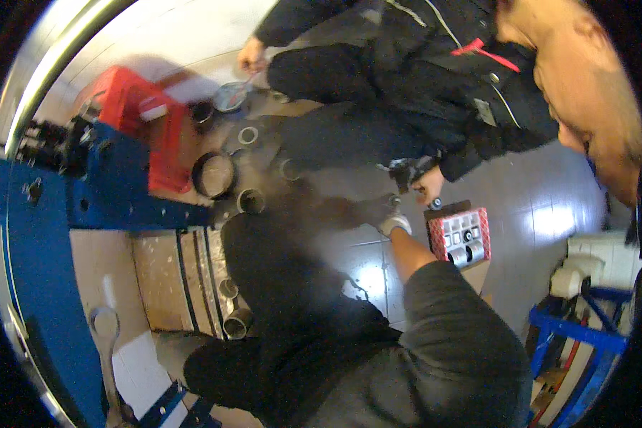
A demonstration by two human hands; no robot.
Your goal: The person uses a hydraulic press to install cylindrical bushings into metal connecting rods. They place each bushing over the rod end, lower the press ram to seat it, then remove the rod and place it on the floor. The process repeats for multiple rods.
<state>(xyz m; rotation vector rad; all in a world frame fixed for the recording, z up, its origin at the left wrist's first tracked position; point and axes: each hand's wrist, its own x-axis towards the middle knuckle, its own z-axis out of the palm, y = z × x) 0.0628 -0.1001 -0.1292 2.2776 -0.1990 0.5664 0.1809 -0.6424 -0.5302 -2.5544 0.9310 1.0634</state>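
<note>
1. The floor [549, 192] is grey, glossy tile on the right; to the left lies a tan sheet of cardboard [164, 271] marked with dark lines, bounded by a blue metal frame [43, 271].
2. Open floor lies to the right of the kneeling co-worker [406, 78], between them and a blue rack [578, 335] with white pipe fittings [592, 264] at the right edge.
3. A red crate [139, 114] stands at upper left beside the blue frame, with several short metal rings [248, 135] and a larger round ring [214, 175] scattered just beside it.
4. A red tray of sockets [460, 235] with white compartments sits on a cardboard box, just right of the right hand [392, 221].
5. The right hand wears a pale glove and is closed around a small dark tool [406, 171], which the co-worker's hand [429, 184] also touches.
6. The left hand is hidden behind the person's dark trouser leg [278, 285]; I cannot tell its state.
7. A steel wrench [107, 342] lies at lower left.
</note>
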